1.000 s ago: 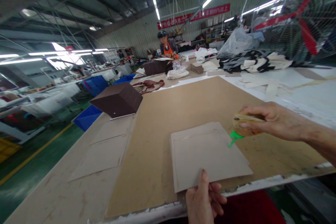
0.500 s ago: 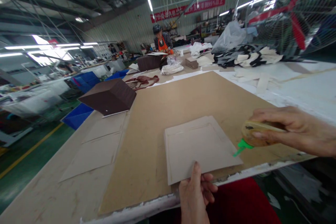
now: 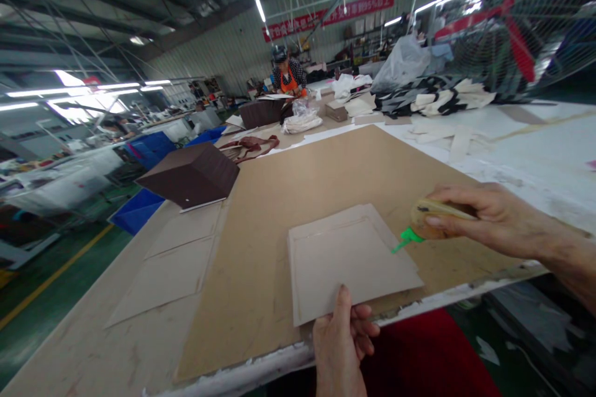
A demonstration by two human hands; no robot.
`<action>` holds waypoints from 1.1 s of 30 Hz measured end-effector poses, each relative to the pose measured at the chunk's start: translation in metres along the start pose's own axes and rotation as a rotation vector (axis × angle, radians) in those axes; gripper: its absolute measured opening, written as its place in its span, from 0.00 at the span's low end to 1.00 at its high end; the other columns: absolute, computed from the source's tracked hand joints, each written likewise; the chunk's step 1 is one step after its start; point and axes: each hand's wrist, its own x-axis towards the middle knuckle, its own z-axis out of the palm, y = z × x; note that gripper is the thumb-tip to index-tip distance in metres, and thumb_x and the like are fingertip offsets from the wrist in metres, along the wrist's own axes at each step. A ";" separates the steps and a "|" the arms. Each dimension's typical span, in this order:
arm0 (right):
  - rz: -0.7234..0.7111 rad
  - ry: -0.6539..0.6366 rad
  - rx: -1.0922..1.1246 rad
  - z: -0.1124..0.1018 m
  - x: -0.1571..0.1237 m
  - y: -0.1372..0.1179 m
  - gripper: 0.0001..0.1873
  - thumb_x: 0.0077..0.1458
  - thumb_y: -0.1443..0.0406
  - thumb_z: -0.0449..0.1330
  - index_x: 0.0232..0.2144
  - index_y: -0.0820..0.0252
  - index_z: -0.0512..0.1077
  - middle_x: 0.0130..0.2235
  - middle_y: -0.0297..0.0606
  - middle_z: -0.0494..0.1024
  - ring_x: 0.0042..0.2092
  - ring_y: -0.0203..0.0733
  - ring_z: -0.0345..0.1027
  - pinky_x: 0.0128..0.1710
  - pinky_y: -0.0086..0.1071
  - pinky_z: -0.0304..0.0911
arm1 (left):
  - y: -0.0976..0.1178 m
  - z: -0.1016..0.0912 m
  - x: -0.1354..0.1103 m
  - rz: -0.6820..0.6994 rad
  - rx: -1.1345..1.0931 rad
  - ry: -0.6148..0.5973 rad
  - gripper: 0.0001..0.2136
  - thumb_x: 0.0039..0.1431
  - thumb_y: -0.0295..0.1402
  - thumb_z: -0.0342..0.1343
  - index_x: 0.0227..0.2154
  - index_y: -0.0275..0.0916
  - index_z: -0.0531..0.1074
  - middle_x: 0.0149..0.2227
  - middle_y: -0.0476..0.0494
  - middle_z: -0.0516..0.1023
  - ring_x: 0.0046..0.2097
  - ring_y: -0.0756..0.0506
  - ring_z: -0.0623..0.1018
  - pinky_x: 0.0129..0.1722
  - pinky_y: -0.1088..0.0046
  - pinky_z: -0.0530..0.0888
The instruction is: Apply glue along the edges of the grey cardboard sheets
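My right hand (image 3: 479,217) is wrapped round a yellowish glue bottle (image 3: 426,223) with a green nozzle (image 3: 408,238). The nozzle tip points down at the right edge of a stack of grey-beige card sheets (image 3: 344,267). Thin wet-looking lines run along the top sheet's far and left margins. At the near edge of the stack, my left hand (image 3: 342,341) has its thumb on top, with the fingers curled beneath the edge, gripping it. The stack lies on a large tan board (image 3: 261,223).
Flat card pieces (image 3: 158,279) lie to the left of the board. Behind them stands a dark brown block-like stack (image 3: 195,173), with a blue bin (image 3: 137,208) beside the table. A person in an orange apron (image 3: 288,79) is at the far end. A large fan (image 3: 507,12) stands at right.
My right hand has moved the bottle left and up, so the nozzle has travelled along the stack's right edge, away from the near corner. My left hand keeps its grip.
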 end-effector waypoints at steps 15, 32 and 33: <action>0.030 -0.006 0.044 -0.007 -0.035 0.006 0.15 0.53 0.48 0.60 0.37 0.46 0.78 0.39 0.35 0.78 0.37 0.45 0.72 0.31 0.33 0.68 | 0.005 0.003 -0.007 0.005 -0.031 -0.012 0.22 0.44 0.49 0.66 0.27 0.31 0.73 0.24 0.40 0.78 0.19 0.51 0.73 0.13 0.82 0.61; 0.046 0.120 0.054 -0.005 -0.047 0.012 0.12 0.52 0.51 0.62 0.36 0.45 0.78 0.39 0.34 0.79 0.38 0.45 0.73 0.34 0.34 0.69 | 0.006 0.003 -0.009 0.000 0.008 -0.024 0.22 0.48 0.49 0.64 0.26 0.31 0.72 0.22 0.40 0.78 0.18 0.53 0.72 0.14 0.83 0.61; 0.026 0.098 0.050 -0.004 -0.046 0.012 0.12 0.53 0.51 0.61 0.36 0.46 0.78 0.39 0.35 0.79 0.37 0.45 0.73 0.33 0.33 0.69 | 0.006 0.004 -0.009 0.002 -0.001 -0.014 0.22 0.46 0.50 0.65 0.26 0.31 0.72 0.23 0.40 0.78 0.18 0.52 0.72 0.14 0.83 0.61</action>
